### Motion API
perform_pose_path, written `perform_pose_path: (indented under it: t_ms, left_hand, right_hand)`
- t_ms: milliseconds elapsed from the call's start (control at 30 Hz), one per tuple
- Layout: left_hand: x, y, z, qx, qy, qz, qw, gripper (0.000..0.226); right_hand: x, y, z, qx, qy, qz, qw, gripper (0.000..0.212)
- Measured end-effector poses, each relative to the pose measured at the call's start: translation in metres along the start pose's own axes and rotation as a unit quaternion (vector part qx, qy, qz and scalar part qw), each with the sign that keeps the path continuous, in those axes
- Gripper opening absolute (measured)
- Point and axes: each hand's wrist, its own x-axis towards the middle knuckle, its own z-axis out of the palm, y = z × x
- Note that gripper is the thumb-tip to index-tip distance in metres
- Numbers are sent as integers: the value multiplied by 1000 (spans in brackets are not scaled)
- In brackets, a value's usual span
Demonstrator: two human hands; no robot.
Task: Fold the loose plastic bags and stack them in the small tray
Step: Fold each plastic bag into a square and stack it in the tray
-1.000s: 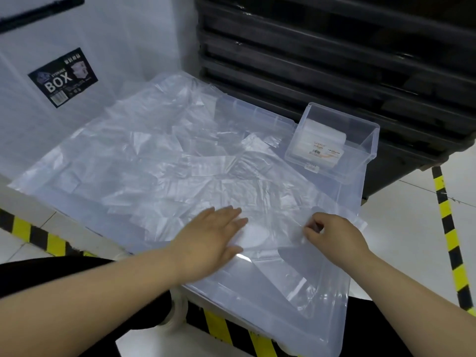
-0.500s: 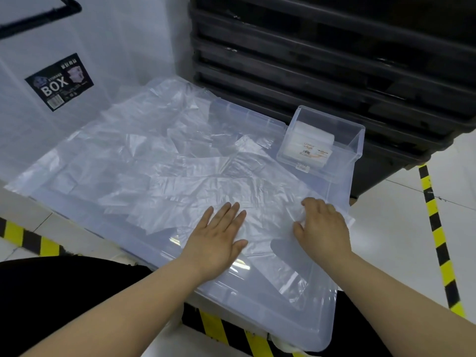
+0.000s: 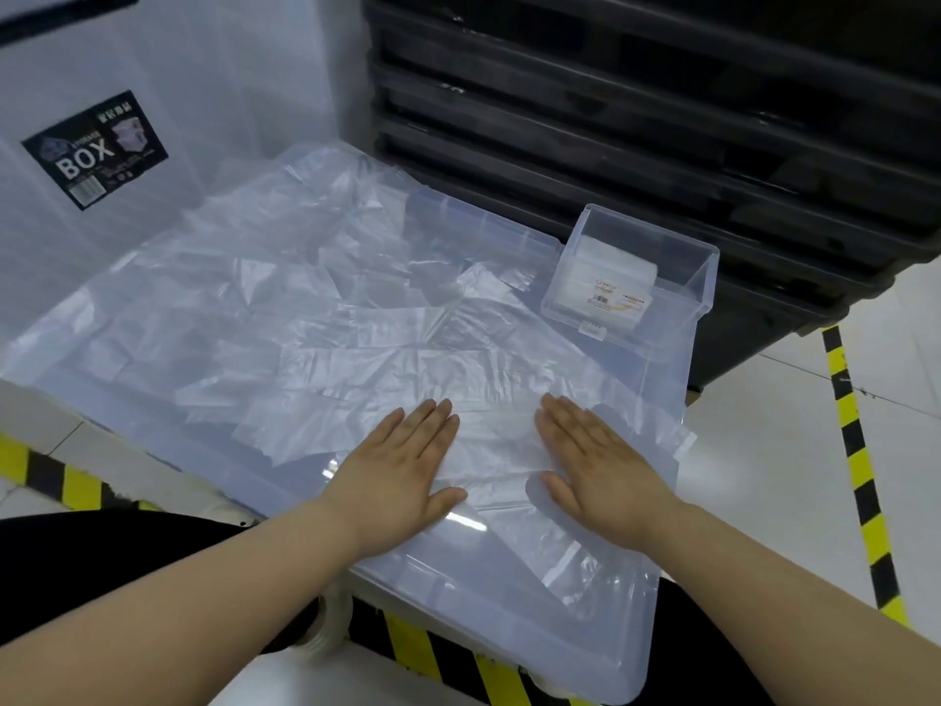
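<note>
Your left hand (image 3: 402, 471) and right hand (image 3: 596, 466) lie flat, fingers straight, pressing the thin clear plastic bag (image 3: 494, 440) onto the translucent storage-box lid (image 3: 585, 649). It likely handles feather-light, limp and slippery, so pinch it at a corner.

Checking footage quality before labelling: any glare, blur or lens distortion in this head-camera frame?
Head view: white glare streaks on the clear lid by the left hand; the black bar at top left is blurred; plastic bag and right hand look sharp; wide-angle stretch toward the corners.
</note>
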Motion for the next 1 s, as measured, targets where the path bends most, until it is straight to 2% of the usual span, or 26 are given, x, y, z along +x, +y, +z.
perform_pose_path:
  t_ms: [67, 133, 200, 267, 333, 400, 467, 567, 633, 700, 800, 867, 933, 1000]
  left_hand:
    - [-3, -4, 5, 0, 20, 9, 1000, 75]
    - [-4, -10, 5, 12, 24, 32, 999, 53]
    - [-5, -15, 1, 15, 20, 26, 999, 55]
    - [-4, -14, -4, 19, 60, 24, 998, 50]
    - [-2, -15, -10, -25, 78, 0, 997, 44]
    - [-2, -27, -11, -99, 66, -47, 992, 45]
    - [0, -33, -21, -217, 25, -111, 970, 38]
    - [6, -45, -34, -334, 46, -207, 918, 27]
    - [10, -50, -36, -393, 52, -249, 884, 21]
    - [14, -55, -35, -428, 52, -290, 854, 25]
    - [16, -57, -35, -378, 88, -356, 850, 15]
    - [15, -54, -33, -250, 164, -377, 877, 27]
    - [18, -42, -28, -132, 247, -278, 919, 34]
    - [30, -20, -22, -71, 275, -156, 946, 42]
  right_hand:
    - [-4, 5, 6, 9, 46, -4, 999, 49]
    - [-2, 9, 5, 28, 102, -8, 994, 44]
    - [0, 12, 5, 63, 141, 4, 988, 41]
    - [3, 13, 5, 95, 178, 19, 979, 42]
    - [7, 12, -3, 168, 196, 63, 964, 33]
    - [12, 15, -9, 253, 156, 127, 946, 29]
    - [17, 22, -14, 345, 117, 175, 915, 26]
    - [28, 25, -21, 433, 129, 223, 864, 14]
    - [35, 25, -20, 444, 124, 257, 849, 17]
    - [41, 24, -19, 439, 119, 280, 845, 21]
    - [49, 17, -20, 422, 107, 305, 847, 9]
    - [51, 12, -20, 398, 98, 316, 856, 18]
    - [51, 8, -21, 365, 84, 316, 872, 29]
    - [50, 6, -21, 347, 76, 313, 881, 33]
